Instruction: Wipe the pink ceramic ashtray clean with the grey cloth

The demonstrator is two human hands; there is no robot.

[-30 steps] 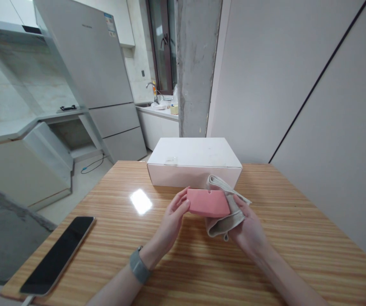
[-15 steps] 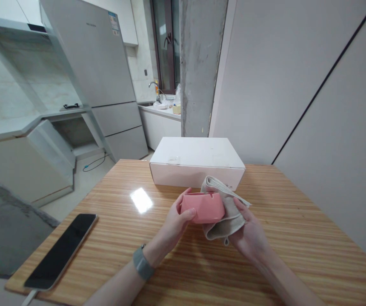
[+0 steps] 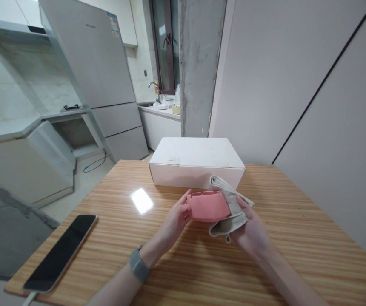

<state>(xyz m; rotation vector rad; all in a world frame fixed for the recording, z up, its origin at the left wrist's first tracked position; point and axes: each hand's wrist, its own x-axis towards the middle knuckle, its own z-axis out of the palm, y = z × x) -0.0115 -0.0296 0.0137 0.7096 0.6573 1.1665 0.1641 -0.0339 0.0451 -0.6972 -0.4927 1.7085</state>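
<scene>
A pink ashtray (image 3: 209, 207) with notches in its rim is held above the table, between both hands. At its left side my left hand (image 3: 180, 212) grips it, fingers closed round the edge. My right hand (image 3: 250, 225) is closed on a folded grey-beige cloth (image 3: 234, 208). The cloth presses against the ashtray's right end, and a small loop hangs from its lower edge. The ashtray's inside is hidden from this angle, and so are some of the fingers behind the cloth.
A white box (image 3: 197, 155) stands at the far edge of the wood-grain table (image 3: 176, 272), just behind the hands. On the left lies a black-screened phone (image 3: 61, 253) with a white cable (image 3: 30, 298). Beyond the table are a fridge (image 3: 90, 55) and a concrete pillar (image 3: 199, 68).
The ashtray has turned in my left hand and shifted slightly right, showing a different side. My left thumb has moved off its front face. The cloth has shifted slightly right with my right hand.
</scene>
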